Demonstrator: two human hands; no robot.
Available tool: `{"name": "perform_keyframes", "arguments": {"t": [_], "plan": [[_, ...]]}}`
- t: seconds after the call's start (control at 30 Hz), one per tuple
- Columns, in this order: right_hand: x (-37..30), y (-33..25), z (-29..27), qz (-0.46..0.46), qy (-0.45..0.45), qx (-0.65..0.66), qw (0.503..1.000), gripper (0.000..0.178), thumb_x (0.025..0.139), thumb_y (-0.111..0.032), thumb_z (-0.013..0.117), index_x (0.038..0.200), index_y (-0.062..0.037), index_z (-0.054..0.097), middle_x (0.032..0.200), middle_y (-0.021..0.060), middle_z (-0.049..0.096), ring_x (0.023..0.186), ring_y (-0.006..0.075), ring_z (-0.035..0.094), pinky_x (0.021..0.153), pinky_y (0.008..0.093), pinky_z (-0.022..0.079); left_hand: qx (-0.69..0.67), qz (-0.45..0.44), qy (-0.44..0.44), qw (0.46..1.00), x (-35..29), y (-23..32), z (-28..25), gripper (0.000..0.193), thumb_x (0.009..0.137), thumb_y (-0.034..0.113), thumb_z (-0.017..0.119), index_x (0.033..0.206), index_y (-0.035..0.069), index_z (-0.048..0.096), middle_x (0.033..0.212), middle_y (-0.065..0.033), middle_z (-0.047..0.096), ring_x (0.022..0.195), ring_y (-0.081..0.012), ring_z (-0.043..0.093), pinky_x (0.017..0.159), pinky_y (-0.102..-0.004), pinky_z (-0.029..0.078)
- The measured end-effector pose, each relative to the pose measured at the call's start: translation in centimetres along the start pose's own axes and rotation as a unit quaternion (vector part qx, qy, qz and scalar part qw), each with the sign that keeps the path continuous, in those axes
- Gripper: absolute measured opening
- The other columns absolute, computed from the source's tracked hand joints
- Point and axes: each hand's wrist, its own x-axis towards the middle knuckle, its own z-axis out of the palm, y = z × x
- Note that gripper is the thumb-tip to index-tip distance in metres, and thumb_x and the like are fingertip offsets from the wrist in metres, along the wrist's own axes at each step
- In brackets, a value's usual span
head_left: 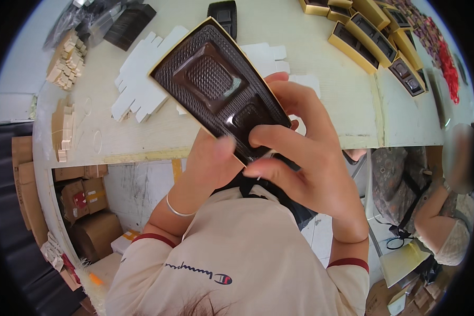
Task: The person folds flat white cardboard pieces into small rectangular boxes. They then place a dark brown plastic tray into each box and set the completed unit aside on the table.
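A narrow gold-edged box [180, 47] is held up at a tilt over the table's near edge. Inside it sits a dark brown plastic tray [208, 79] with moulded square hollows, which hold nothing. My left hand [210, 163] grips the box's left side near the lower end, its thumb at the rim and its other fingers hidden behind. My right hand [316, 152] is closed around the lower right end. Its index finger presses on the tray, the thumb rests by the lower corner, and other fingers curl round the right side.
White flat card blanks [142, 79] lie behind the box. A single dark tray [224, 18] and a stack of black trays [130, 26] are farther back. Gold boxes with trays [363, 39] cluster at far right. Cream card stacks [68, 60] stand left. Another person's arm [437, 221] shows at right.
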Motion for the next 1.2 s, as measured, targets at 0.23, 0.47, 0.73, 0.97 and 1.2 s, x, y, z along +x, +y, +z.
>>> {"name": "perform_keyframes", "arguments": {"t": [0.23,0.47,0.73,0.97,1.2], "plan": [[-1.8,1.1,3.0,-0.058,0.165,-0.137,0.975,0.046,0.071,-0.019,0.082,0.103,-0.0008,0.055,0.127,0.0287,0.048,0.107,0.0392,0.054,0.089,0.0426,0.045,-0.012,0.005,-0.031,0.999,1.1,-1.4,-0.6,0.095,0.074,0.052,0.076,0.144,0.009,0.029,0.146,-0.0103,0.036,0.138,-0.0340,0.032,0.112,-0.0498,0.033],[-1.9,0.8,1.8,-0.003,0.139,-0.108,0.984,0.048,0.068,-0.022,0.081,0.105,-0.0007,0.058,0.123,0.0260,0.050,0.105,0.0422,0.053,0.090,0.0466,0.044,-0.032,0.024,-0.049,0.998,1.4,-1.9,-0.4,0.083,0.078,0.049,0.074,0.138,0.003,0.039,0.137,-0.0106,0.046,0.131,-0.0278,0.043,0.108,-0.0438,0.040],[-2.0,1.0,4.4,-0.002,0.202,-0.096,0.975,0.062,0.081,-0.034,0.072,0.131,-0.0023,0.052,0.136,0.0303,0.037,0.123,0.0454,0.042,0.099,0.0485,0.040,-0.056,0.060,-0.077,0.994,1.6,-1.6,0.7,0.065,0.097,0.049,0.042,0.141,0.001,0.035,0.141,-0.0140,0.044,0.130,-0.0246,0.043,0.108,-0.0392,0.036],[-1.9,0.4,2.6,0.017,0.137,-0.010,0.990,0.050,0.083,-0.029,0.072,0.125,-0.0045,0.058,0.121,0.0235,0.045,0.104,0.0368,0.051,0.091,0.0414,0.044,0.012,0.115,-0.003,0.993,1.0,-0.9,-1.8,0.085,0.086,0.036,0.069,0.148,0.007,0.019,0.144,-0.0141,0.037,0.126,-0.0274,0.046,0.105,-0.0413,0.040],[-0.9,0.1,1.9,0.008,0.115,0.023,0.993,0.065,0.077,-0.031,0.078,0.129,-0.0051,0.050,0.124,0.0213,0.042,0.098,0.0328,0.051,0.085,0.0385,0.045,0.126,0.194,0.095,0.968,0.7,1.6,-4.1,0.103,0.059,0.018,0.092,0.139,0.015,0.028,0.123,-0.0089,0.051,0.115,-0.0229,0.054,0.097,-0.0358,0.048]]}}
